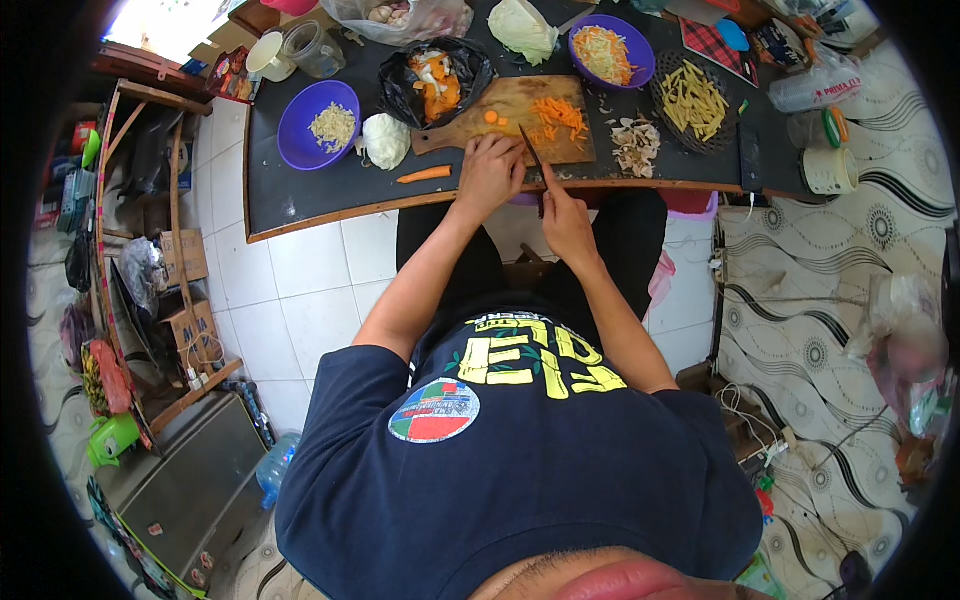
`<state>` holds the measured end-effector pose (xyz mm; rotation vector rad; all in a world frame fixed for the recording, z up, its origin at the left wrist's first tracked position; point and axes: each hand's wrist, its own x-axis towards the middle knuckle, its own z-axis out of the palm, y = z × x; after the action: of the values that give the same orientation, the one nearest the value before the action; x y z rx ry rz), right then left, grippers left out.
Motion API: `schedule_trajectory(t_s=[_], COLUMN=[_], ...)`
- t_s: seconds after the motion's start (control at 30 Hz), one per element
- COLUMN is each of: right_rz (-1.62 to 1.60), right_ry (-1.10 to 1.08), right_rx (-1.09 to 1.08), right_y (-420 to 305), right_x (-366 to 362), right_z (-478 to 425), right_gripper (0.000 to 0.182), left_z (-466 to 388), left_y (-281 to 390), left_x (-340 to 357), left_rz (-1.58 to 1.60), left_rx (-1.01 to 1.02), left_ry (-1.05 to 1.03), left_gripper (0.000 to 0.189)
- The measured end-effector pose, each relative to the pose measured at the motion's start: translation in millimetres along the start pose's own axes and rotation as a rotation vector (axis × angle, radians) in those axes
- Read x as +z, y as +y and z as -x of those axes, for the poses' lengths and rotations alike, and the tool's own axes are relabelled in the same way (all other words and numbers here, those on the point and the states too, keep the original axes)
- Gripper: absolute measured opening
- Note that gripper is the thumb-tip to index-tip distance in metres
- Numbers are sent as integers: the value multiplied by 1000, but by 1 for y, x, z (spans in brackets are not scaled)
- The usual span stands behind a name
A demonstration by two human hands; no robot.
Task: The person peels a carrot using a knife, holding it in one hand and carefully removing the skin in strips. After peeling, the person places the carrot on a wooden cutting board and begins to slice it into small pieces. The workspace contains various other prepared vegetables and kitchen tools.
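My right hand (568, 223) grips a kitchen knife (531, 146), its dark blade angled over the front edge of a wooden cutting board (517, 94). Close to the blade, my left hand (489, 174) rests with bent fingers on the board's near edge; whatever is under those fingers is hidden. Just beyond the fingertips lie a few small carrot slices (491, 118). A pile of carrot sticks (559, 116) covers the board's right part. On the black table, left of my left hand, is a peeled carrot piece (425, 175).
Around the board stand a black bag of peelings (439, 86), a cabbage piece (386, 141) and a purple bowl of chopped garlic (289, 124). A purple bowl of shreds (645, 56), a basket of cut potato-like sticks (691, 101), garlic skins (635, 146) and a phone (748, 157) are rightward.
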<state>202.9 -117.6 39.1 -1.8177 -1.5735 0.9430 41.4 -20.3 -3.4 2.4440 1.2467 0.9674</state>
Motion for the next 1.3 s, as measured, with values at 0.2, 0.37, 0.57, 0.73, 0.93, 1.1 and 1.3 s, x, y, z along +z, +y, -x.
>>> schedule_trajectory(t_s=[0.2, 0.37, 0.57, 0.73, 0.93, 1.1, 1.3], right_rz=[52, -54, -263, -55, 2, 55, 47], right_ry=[-3, -4, -36, 57, 3, 43, 16], right_rx=[-64, -33, 165, 17, -8, -146, -51], right_y=[3, 16, 33, 22, -3, 14, 15], right_x=[-2, -1, -9, -14, -19, -11, -19], right_z=[-2, -18, -18, -3, 2, 0, -12], right_gripper=[55, 52, 50, 50, 49, 48, 50], left_z=[2, 1, 2, 1, 7, 0, -6], left_y=[-1, -1, 1, 0, -4, -1, -11], left_x=[1, 4, 0, -3, 4, -18, -26], left_rz=[-12, -7, 62, 191, 378, -108, -257], left_rx=[17, 21, -43, -131, -268, -255, -335], left_ry=[-10, 27, 3, 30, 166, 126, 68], left_gripper=[29, 24, 31, 44, 42, 37, 27])
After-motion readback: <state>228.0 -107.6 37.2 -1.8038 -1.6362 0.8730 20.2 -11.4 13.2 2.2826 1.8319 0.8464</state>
